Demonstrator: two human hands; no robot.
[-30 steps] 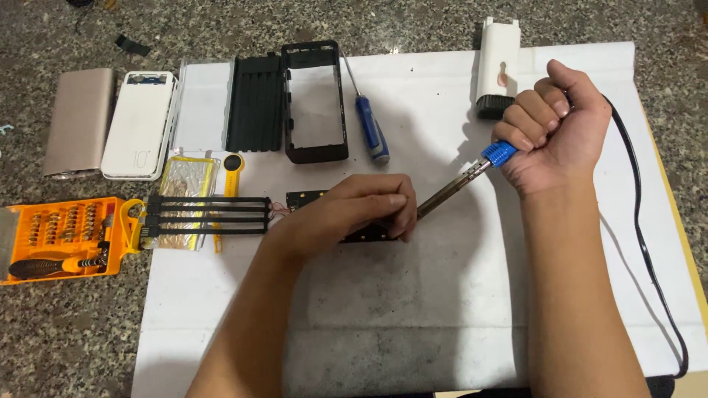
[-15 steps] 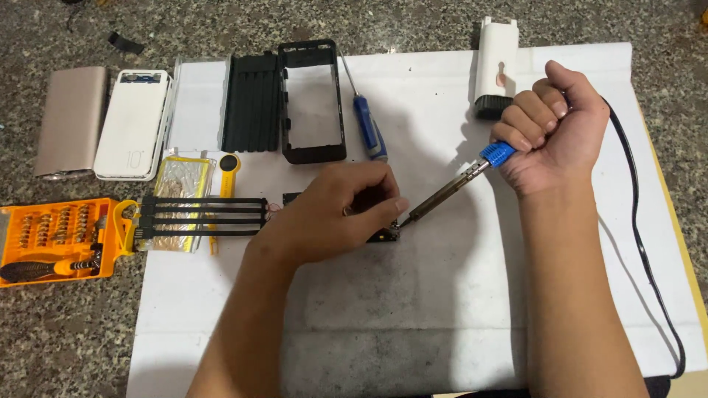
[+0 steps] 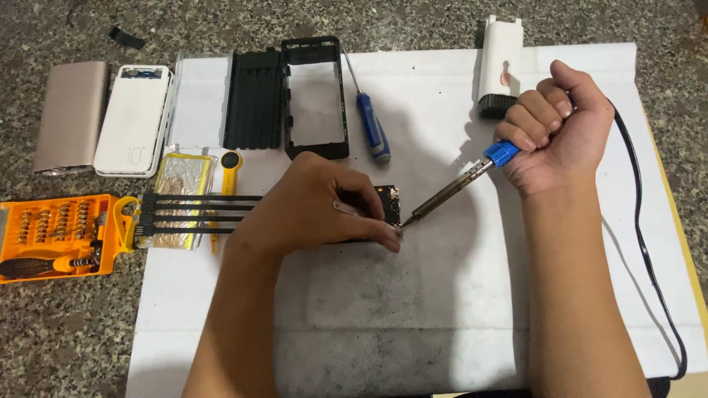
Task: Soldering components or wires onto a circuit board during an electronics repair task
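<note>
At the centre of the white sheet, a small black circuit board lies flat, mostly covered by the left hand, whose fingers are pressed together and down on it, the fingertips pinning its edge at about four o'clock. The tip of a soldering iron touches the board's right edge just beside those fingertips; the right hand, at two o'clock from the board, is closed in a fist around the iron's blue handle, and a black cord runs from it down the right side of the sheet. As a judgement, the work is midway: the casing is already apart and its parts spread out, soldering at the board is under way, and nothing is put back together yet. At eleven o'clock from the board lie a black frame and a ribbed black tray; at twelve o'clock a blue-handled screwdriver; at one o'clock a white block with a black end. At nine o'clock, black strips cross a silvery yellow pouch cell, with an orange case of screwdriver bits beyond. At ten o'clock, on the speckled stone counter, sit a white rectangular power bank bearing grey print and a plain beige one.
</note>
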